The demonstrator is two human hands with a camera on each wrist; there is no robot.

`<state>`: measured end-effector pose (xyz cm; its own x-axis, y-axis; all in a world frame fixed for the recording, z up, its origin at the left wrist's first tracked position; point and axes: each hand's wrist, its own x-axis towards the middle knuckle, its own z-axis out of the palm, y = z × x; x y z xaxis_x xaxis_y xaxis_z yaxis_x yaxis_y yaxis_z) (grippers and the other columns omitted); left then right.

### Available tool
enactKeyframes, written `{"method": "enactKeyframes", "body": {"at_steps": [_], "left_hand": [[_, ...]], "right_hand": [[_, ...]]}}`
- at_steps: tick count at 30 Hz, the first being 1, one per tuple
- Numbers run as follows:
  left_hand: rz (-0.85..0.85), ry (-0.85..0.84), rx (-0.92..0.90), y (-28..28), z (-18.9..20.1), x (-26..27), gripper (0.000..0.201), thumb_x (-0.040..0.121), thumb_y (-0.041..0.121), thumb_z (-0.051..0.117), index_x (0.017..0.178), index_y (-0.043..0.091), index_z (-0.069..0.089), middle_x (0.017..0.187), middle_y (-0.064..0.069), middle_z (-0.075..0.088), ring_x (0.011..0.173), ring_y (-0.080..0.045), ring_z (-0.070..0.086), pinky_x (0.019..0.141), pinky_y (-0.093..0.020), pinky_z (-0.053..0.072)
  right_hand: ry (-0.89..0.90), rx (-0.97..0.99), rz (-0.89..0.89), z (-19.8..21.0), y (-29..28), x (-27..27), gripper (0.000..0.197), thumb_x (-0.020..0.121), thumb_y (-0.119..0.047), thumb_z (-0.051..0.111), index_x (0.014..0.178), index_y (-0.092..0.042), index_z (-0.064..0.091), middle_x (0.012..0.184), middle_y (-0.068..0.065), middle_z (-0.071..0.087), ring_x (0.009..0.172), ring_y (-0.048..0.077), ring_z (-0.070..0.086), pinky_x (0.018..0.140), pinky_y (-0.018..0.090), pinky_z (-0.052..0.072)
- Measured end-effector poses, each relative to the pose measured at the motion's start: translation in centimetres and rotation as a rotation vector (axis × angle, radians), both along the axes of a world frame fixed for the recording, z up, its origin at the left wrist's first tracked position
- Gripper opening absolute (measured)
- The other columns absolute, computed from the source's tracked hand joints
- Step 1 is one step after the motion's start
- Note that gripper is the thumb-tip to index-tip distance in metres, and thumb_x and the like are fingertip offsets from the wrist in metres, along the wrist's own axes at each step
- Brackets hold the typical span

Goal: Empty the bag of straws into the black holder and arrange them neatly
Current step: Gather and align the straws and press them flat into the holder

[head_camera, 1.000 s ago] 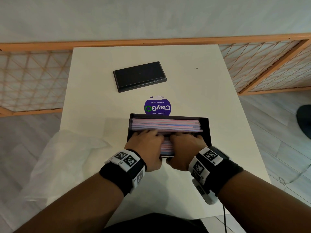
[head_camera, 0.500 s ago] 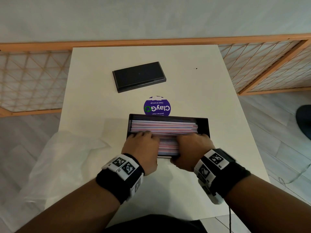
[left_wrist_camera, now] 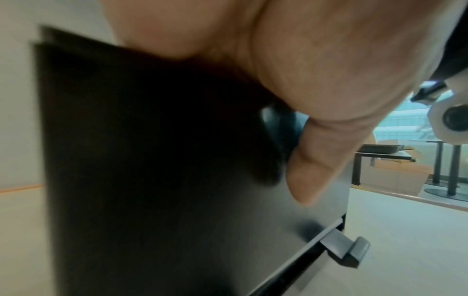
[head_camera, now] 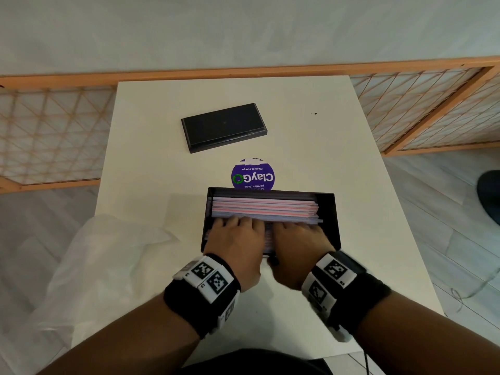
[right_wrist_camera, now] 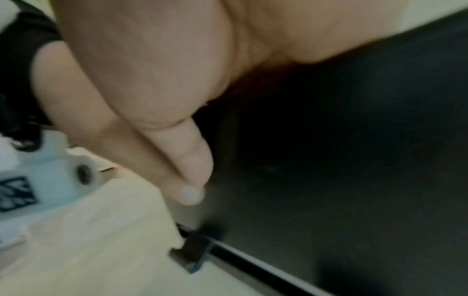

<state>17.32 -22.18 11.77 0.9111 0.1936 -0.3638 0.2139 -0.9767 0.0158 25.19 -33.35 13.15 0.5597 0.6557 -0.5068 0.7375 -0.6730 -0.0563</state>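
Note:
The black holder (head_camera: pixel 328 212) sits open-topped at the table's near middle, filled with pink and blue straws (head_camera: pixel 262 208) lying lengthwise. My left hand (head_camera: pixel 235 234) and right hand (head_camera: pixel 297 236) reach side by side over its near wall. Their fingers curl down onto the nearest straws, and the fingertips are hidden. In the left wrist view the left thumb (left_wrist_camera: pixel 316 160) lies against the holder's outer front wall (left_wrist_camera: pixel 152 160). In the right wrist view the right thumb (right_wrist_camera: pixel 187 152) does the same on the dark wall (right_wrist_camera: pixel 354 160).
A flat black lid (head_camera: pixel 224 127) lies further back on the white table (head_camera: pixel 311 147). A round purple sticker (head_camera: pixel 253 175) shows just behind the holder. The empty clear plastic bag (head_camera: pixel 108 255) hangs over the table's left edge. Wooden lattice screens stand on both sides.
The straws' right ends have drawn in and sit more evenly. Both hands stay over the near wall, shifted slightly toward me.

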Motion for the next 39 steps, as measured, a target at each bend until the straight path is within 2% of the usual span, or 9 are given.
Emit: {"method": "enactKeyframes", "body": {"at_steps": [2,4,9,18,25,30,33,36,39], "left_hand": [[-0.007,0.006,-0.025,-0.3,-0.3,0.0,0.064,0.08,0.045,0.065,0.135,0.021,0.042,0.132,-0.001,0.053,0.122,-0.024,0.049,0.104,-0.042,0.039],[0.011,0.005,-0.016,-0.1,-0.4,-0.4,0.061,0.08,0.045,0.063,0.133,0.022,0.043,0.131,0.0,0.053,0.122,-0.024,0.05,0.103,-0.042,0.039],[0.01,-0.003,-0.035,0.4,-0.5,-0.6,0.049,0.082,0.038,0.063,0.125,0.021,0.047,0.126,-0.002,0.051,0.117,-0.025,0.051,0.1,-0.041,0.039],[0.033,0.03,-0.117,0.8,-0.7,-0.1,0.052,0.077,0.042,0.064,0.123,0.022,0.053,0.123,-0.001,0.062,0.117,-0.025,0.057,0.105,-0.04,0.043],[0.061,0.056,-0.132,0.9,-0.6,-0.1,0.044,0.081,0.041,0.063,0.12,0.023,0.056,0.125,-0.002,0.044,0.119,-0.026,0.049,0.105,-0.044,0.042],[0.04,0.043,-0.114,0.8,-0.8,-0.2,0.056,0.079,0.042,0.064,0.128,0.021,0.05,0.126,-0.003,0.058,0.12,-0.027,0.054,0.108,-0.042,0.041],[0.047,0.049,-0.11,0.8,-0.8,-0.1,0.057,0.079,0.042,0.064,0.129,0.019,0.046,0.124,-0.004,0.062,0.118,-0.027,0.056,0.107,-0.042,0.041],[0.046,0.053,-0.126,0.9,-0.7,-0.1,0.049,0.081,0.043,0.062,0.123,0.022,0.052,0.126,-0.002,0.056,0.12,-0.026,0.051,0.106,-0.042,0.04],[0.062,0.06,-0.135,0.9,-0.6,-0.1,0.044,0.081,0.043,0.062,0.119,0.023,0.059,0.127,-0.003,0.042,0.122,-0.026,0.046,0.105,-0.044,0.04]], "right_hand": [[0.083,0.062,0.035,0.0,0.6,-0.8,0.062,0.08,-0.042,0.059,0.135,-0.017,0.044,0.134,0.003,0.055,0.124,0.027,0.051,0.109,0.039,0.035],[0.117,0.105,-0.008,0.2,0.3,-0.8,0.055,0.081,-0.039,0.06,0.129,-0.018,0.046,0.132,0.003,0.056,0.122,0.026,0.053,0.105,0.036,0.038],[-0.003,0.003,-0.073,0.7,-1.9,0.7,0.043,0.076,-0.043,0.058,0.113,-0.022,0.051,0.119,0.0,0.062,0.113,0.029,0.057,0.096,0.037,0.045],[0.101,0.021,-0.071,-0.4,-0.4,1.0,0.048,0.076,-0.04,0.063,0.121,-0.027,0.051,0.116,-0.003,0.064,0.11,0.025,0.062,0.099,0.038,0.047],[0.096,-0.031,-0.068,-0.7,-0.4,1.2,0.047,0.075,-0.045,0.062,0.118,-0.027,0.058,0.125,-0.001,0.048,0.118,0.028,0.051,0.1,0.044,0.042],[0.085,0.005,-0.069,-1.1,-0.4,1.0,0.053,0.075,-0.043,0.06,0.123,-0.025,0.045,0.118,-0.003,0.063,0.113,0.026,0.06,0.106,0.045,0.039],[0.066,-0.037,-0.054,-1.1,-0.3,0.8,0.055,0.075,-0.044,0.06,0.125,-0.025,0.047,0.124,-0.001,0.059,0.119,0.027,0.055,0.109,0.047,0.034],[0.071,-0.068,-0.046,-0.8,-0.2,1.1,0.051,0.075,-0.045,0.061,0.123,-0.028,0.056,0.128,0.002,0.046,0.123,0.029,0.046,0.106,0.048,0.035],[0.087,-0.062,-0.039,-0.9,-0.1,1.2,0.046,0.076,-0.042,0.059,0.119,-0.028,0.058,0.125,0.0,0.054,0.12,0.028,0.052,0.106,0.045,0.036]]}}
